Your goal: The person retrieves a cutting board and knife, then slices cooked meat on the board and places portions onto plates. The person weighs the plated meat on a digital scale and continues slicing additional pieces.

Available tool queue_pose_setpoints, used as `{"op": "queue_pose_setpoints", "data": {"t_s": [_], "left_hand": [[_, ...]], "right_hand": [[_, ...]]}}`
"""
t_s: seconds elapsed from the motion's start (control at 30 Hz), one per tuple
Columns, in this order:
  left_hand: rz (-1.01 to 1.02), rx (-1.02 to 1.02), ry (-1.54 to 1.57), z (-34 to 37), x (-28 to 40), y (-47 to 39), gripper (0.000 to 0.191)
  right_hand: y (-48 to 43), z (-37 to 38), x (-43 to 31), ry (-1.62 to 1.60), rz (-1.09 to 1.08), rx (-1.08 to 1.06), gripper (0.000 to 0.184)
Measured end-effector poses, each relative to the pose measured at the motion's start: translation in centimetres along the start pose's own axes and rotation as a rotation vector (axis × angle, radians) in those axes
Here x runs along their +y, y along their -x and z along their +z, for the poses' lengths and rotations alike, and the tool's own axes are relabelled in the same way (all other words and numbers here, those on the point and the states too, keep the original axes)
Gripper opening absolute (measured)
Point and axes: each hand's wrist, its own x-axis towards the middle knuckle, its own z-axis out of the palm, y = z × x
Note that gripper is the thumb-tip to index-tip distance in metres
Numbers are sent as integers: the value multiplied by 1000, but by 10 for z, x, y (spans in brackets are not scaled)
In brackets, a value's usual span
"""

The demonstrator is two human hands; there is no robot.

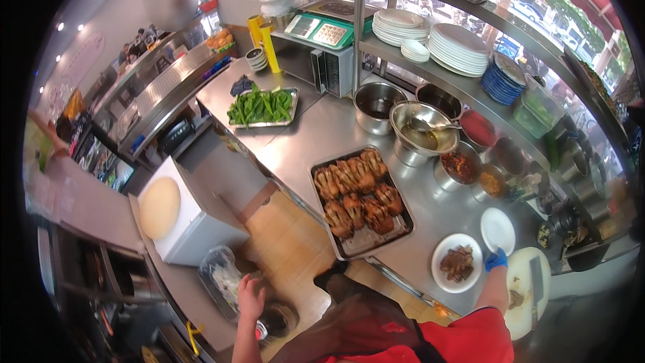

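Observation:
My right hand (497, 260), in a blue glove, grips the near rim of a small white oval plate (498, 229) over the steel counter. Left of it stands a white plate (437, 273) with a heap of sliced brown meat (457, 263). To the right, a round pale cutting board (514, 320) carries a cleaver (537, 277) and a scrap of meat (515, 300). My bare left hand (250, 296) hangs with fingers apart and nothing in it, beside a dark tub (214, 282) with pale contents that I cannot make out.
A steel tray (355, 253) of browned meat pieces and a tray of green peppers (264, 106) lie on the counter (322, 126). Steel pots (379, 106) and a bowl with a ladle (428, 126) line the back, below a plate shelf (393, 53). A white box (201, 217) stands left.

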Motion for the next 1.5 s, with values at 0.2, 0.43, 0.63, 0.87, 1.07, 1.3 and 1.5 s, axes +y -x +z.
{"op": "queue_pose_setpoints", "data": {"t_s": [0.2,0.43,0.63,0.87,1.07,1.3,1.5], "left_hand": [[39,-114,-88,-46,-27,-122,35],[30,-166,-144,-54,-46,-252,35],[3,-413,-108,2,-83,-347,34],[-112,-558,-103,73,-168,-499,37],[-333,-393,81,64,-258,-632,35],[-349,-389,-91,62,-357,-659,40],[-341,-615,-110,87,-378,-617,39]], "right_hand": [[22,16,21,-242,-390,-2,14],[175,38,103,-61,-533,155,48],[343,142,205,731,-811,181,31],[432,433,290,-172,-441,-405,50],[494,678,292,-156,-316,-818,42],[495,887,218,-129,-414,-753,19],[470,992,160,-96,-537,-630,17]]}}
